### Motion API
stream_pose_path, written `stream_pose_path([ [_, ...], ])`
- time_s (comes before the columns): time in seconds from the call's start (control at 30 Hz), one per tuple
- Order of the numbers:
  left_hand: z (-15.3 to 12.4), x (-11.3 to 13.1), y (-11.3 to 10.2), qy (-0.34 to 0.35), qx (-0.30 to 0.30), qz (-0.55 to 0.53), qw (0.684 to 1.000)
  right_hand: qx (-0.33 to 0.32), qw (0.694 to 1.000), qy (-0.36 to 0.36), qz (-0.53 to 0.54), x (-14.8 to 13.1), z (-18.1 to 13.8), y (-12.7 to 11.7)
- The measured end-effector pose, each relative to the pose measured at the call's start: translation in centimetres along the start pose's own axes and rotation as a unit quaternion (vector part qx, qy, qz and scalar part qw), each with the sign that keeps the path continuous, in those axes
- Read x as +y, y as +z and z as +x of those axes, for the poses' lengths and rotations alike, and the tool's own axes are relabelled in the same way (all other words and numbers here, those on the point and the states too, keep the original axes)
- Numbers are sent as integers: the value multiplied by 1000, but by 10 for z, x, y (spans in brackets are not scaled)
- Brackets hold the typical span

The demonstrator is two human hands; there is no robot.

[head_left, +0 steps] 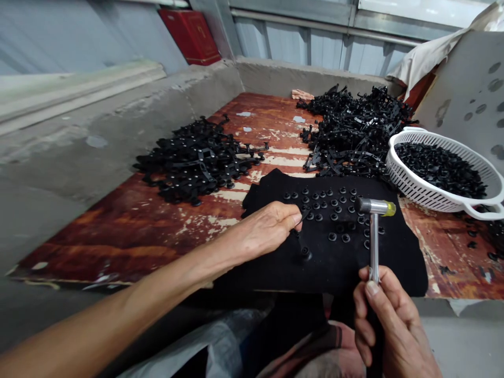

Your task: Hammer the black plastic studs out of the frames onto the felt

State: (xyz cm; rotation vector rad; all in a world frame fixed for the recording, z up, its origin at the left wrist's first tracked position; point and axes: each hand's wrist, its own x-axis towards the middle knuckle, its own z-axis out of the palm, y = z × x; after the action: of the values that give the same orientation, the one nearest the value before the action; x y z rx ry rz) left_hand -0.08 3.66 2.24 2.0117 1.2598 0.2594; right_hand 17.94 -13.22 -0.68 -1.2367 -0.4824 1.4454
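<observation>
My right hand (394, 320) grips the handle of a small hammer (374, 241), its metal head upright above the mat with a black face on one end and a yellow one on the other. My left hand (275, 226) is closed in a pinch on a small black part, mostly hidden by the fingers. Just below that hand, a black round piece (305, 254) stands on the black mat (334, 275). Several black round caps (315, 197) lie spread out in rough rows across the mat, beyond and between my hands.
A heap of black jointed parts (197, 163) lies on the worn reddish board (98, 247) at left. Another, larger heap (358, 126) is at the back. A white plastic basket (397, 157) of small black pieces stands at right. Low grey walls (205, 86) border the board.
</observation>
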Motion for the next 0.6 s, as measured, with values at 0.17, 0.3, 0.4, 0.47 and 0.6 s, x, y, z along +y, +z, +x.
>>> stream_pose_path([
  [0.17,0,-2,1,8,-3,1,1000,3,1000,0,-3,0,-1,0],
  [0.3,-2,-1,0,2,-4,-3,1000,4,1000,4,-3,-1,0,0],
  [0.4,-2,0,0,0,-8,1,1000,3,1000,6,-8,0,0,0],
  [0.47,-3,0,0,-1,-11,1,1000,4,1000,9,-10,1,0,0],
  [0.6,-2,0,1,-3,-11,3,1000,-3,1000,10,-9,2,0,0],
])
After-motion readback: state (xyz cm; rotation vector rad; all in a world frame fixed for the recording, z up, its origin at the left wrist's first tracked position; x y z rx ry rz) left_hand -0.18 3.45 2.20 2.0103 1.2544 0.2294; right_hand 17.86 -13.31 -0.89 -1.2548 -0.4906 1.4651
